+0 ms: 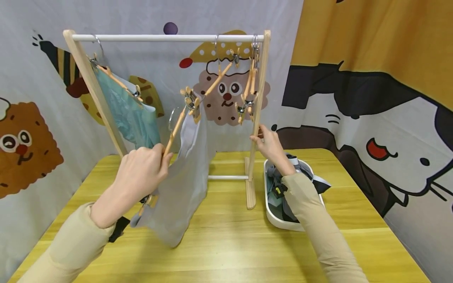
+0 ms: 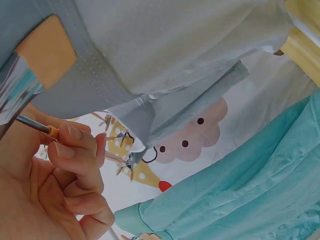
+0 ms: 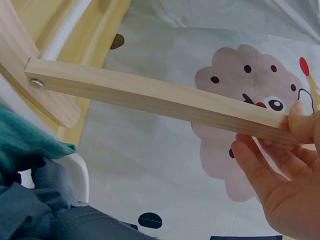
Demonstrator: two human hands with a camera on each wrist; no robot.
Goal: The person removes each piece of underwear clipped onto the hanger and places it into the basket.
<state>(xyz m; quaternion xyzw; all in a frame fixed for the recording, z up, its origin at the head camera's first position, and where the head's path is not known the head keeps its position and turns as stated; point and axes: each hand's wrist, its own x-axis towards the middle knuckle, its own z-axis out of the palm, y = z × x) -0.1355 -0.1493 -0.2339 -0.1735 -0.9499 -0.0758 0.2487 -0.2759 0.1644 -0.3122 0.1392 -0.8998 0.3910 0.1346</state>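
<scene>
My left hand (image 1: 143,171) grips a wooden clip hanger (image 1: 175,133) in front of the rack, its metal hook pointing up. A light grey garment (image 1: 189,188) hangs from the hanger's metal clips, its lower edge over the table. In the left wrist view, the curled fingers (image 2: 80,160) are around the hanger bar beside the grey cloth (image 2: 190,45). With thumb on one side and fingers on the other, my right hand (image 1: 271,147) pinches the right wooden post (image 1: 260,94) of the clothes rack; the right wrist view shows this post (image 3: 160,97) running into the hand.
A teal garment (image 1: 131,106) hangs at the rack's left end. Bare clip hangers (image 1: 251,78) hang from the white rail (image 1: 170,38) at the right. A white basket (image 1: 279,224) of dark clothes stands right of the rack's foot (image 1: 250,194). Behind is a printed curtain (image 1: 226,137).
</scene>
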